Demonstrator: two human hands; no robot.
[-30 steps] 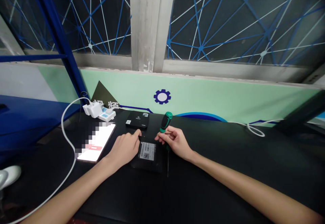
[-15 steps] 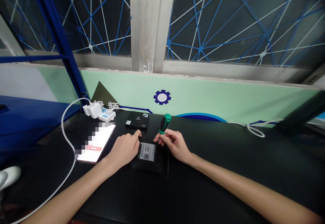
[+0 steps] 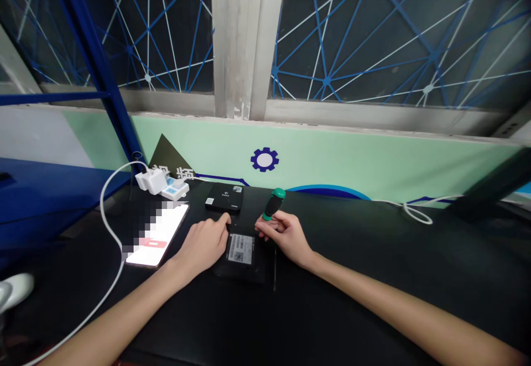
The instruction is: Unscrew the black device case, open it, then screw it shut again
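A flat black box (image 3: pixel 243 255) with a white label lies on the black table. My left hand (image 3: pixel 203 241) rests on its left edge, palm down, fingers stretched out toward the far corner. My right hand (image 3: pixel 286 233) is closed round a screwdriver (image 3: pixel 274 203) with a green and black handle. The handle sticks up and leans right, and its tip points down at the box's far right corner. The tip itself is hidden by my fingers.
A lit phone (image 3: pixel 157 233) lies left of the box. Behind it are a white charger and power strip (image 3: pixel 161 183) with a white cable (image 3: pixel 108 228) looping forward. A second small black box (image 3: pixel 224 196) sits farther back. Another white cable (image 3: pixel 417 209) lies at the right.
The screwdriver handle has tilted a little to the right and my right hand has shifted slightly with it. My left hand has stayed on the box.
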